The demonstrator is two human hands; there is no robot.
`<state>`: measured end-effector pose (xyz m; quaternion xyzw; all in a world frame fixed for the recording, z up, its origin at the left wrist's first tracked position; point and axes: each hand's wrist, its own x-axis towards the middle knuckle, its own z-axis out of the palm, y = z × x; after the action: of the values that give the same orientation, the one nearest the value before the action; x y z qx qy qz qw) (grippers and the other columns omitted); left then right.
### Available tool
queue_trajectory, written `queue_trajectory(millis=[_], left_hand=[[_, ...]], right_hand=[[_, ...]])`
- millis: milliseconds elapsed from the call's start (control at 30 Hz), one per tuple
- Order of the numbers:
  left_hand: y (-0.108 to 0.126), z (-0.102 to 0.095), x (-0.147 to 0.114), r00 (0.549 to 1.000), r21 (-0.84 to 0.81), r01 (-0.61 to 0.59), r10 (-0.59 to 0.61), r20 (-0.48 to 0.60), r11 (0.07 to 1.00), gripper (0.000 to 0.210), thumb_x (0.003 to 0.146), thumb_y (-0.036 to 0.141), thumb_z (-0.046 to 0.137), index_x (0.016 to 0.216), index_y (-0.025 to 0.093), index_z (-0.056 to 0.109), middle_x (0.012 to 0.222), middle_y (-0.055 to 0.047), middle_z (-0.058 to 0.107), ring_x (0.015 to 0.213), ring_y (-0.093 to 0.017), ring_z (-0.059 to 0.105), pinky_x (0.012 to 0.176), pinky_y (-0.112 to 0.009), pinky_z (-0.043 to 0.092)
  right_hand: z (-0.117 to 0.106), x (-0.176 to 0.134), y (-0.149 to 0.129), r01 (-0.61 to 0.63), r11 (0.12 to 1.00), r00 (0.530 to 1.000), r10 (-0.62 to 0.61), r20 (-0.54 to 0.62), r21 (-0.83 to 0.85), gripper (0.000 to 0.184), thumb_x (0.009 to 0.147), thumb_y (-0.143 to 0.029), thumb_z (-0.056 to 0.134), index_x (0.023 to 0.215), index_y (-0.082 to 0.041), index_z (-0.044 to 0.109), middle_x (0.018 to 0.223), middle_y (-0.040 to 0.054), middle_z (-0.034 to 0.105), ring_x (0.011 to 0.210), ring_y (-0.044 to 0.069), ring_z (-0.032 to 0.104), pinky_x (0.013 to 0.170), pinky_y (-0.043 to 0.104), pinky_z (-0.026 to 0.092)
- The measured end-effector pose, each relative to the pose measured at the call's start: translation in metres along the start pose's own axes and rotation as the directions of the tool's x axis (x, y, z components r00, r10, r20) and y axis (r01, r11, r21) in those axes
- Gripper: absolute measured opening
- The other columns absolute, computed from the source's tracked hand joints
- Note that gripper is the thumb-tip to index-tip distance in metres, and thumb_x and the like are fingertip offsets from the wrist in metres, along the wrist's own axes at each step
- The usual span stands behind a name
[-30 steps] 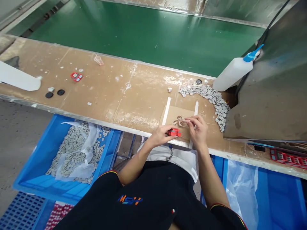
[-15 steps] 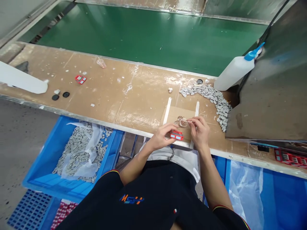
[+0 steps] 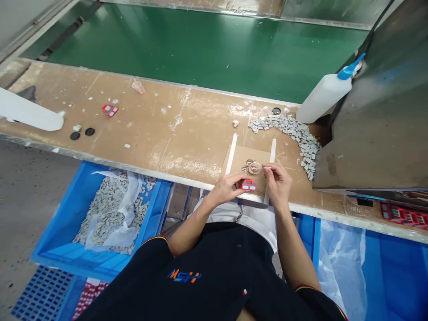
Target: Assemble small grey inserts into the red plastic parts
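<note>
My left hand [image 3: 224,189] is closed on a small red toy vehicle part [image 3: 248,184] with pale window panels, held just above the bench's front edge. My right hand [image 3: 279,183] pinches a thin white stick [image 3: 262,168] between thumb and fingertips. The stick's far end reaches over a small round clear cup [image 3: 254,168]; whether it touches what is inside is too small to tell. Beneath both hands lies a piece of cardboard [image 3: 257,154], held by white tape strips [image 3: 232,154]. Brownish ring marks [image 3: 246,166] show beside the cup.
Grey flat pieces [image 3: 302,138] are heaped to the right, near a white bottle [image 3: 324,99] with a blue nozzle. Another red part [image 3: 109,110] lies far left. A green conveyor belt [image 3: 200,49] runs behind. A blue bin [image 3: 56,227] of grey pieces stands below left.
The red part has turned slightly in my left hand. My right hand has shifted a little, with the stick now lying more level over the cup. The view has moved slightly.
</note>
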<state>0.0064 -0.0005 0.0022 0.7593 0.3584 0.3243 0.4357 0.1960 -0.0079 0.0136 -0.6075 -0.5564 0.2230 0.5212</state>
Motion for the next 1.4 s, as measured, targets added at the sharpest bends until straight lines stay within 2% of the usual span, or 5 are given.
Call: queue_trajectory(millis=[167,900,1133,1233,1400], left_hand=[[0.001,0.0,0.0,1.0,0.033,-0.002,0.002,-0.006,0.999,0.021,0.091,0.022,0.066,0.11,0.016,0.069,0.095,-0.006,0.071,0.072,-0.012,0.061,0.069,-0.024,0.053],[-0.001,0.002,0.0,1.0,0.039,-0.01,0.01,-0.011,0.999,0.02,0.091,0.022,0.065,0.11,0.016,0.069,0.096,-0.006,0.072,0.077,-0.014,0.064,0.072,-0.024,0.054],[-0.002,0.0,-0.001,0.999,0.034,-0.001,0.003,-0.046,0.999,0.022,0.091,0.028,0.068,0.107,0.014,0.07,0.089,-0.006,0.071,0.069,-0.011,0.06,0.064,-0.022,0.052],[-0.002,-0.001,-0.002,0.999,0.024,-0.011,0.012,-0.052,1.0,0.023,0.091,0.029,0.067,0.107,0.014,0.071,0.09,-0.005,0.071,0.067,-0.011,0.059,0.063,-0.022,0.052],[-0.002,-0.003,-0.003,0.998,0.013,-0.025,0.026,-0.057,1.0,0.022,0.091,0.029,0.067,0.106,0.013,0.07,0.083,-0.004,0.067,0.066,-0.011,0.058,0.062,-0.022,0.051]], right_hand=[[-0.013,-0.014,-0.011,-0.103,0.991,0.993,0.107,-0.044,0.09,0.03,0.091,-0.047,0.065,0.087,-0.02,0.074,0.083,0.0059,0.076,0.072,0.019,0.071,0.07,0.034,0.058],[-0.011,-0.033,-0.027,0.199,0.971,0.975,-0.183,0.126,-0.134,0.023,0.098,-0.034,0.055,0.085,-0.024,0.071,0.082,0.0057,0.077,0.077,0.02,0.073,0.073,0.034,0.058],[-0.011,-0.022,-0.012,0.07,0.998,0.997,-0.07,-0.023,0.003,0.019,0.096,-0.036,0.061,0.089,-0.021,0.072,0.084,0.0054,0.074,0.077,0.019,0.071,0.072,0.033,0.057],[-0.004,-0.009,-0.003,0.111,0.993,0.99,-0.114,-0.079,-0.048,0.023,0.095,-0.037,0.06,0.084,-0.021,0.071,0.083,0.0054,0.071,0.079,0.02,0.068,0.072,0.034,0.055],[0.002,0.004,0.0,0.258,0.96,0.963,-0.246,0.112,-0.109,0.027,0.097,-0.044,0.055,0.1,-0.022,0.07,0.097,0.0088,0.068,0.091,0.022,0.065,0.077,0.037,0.054]])
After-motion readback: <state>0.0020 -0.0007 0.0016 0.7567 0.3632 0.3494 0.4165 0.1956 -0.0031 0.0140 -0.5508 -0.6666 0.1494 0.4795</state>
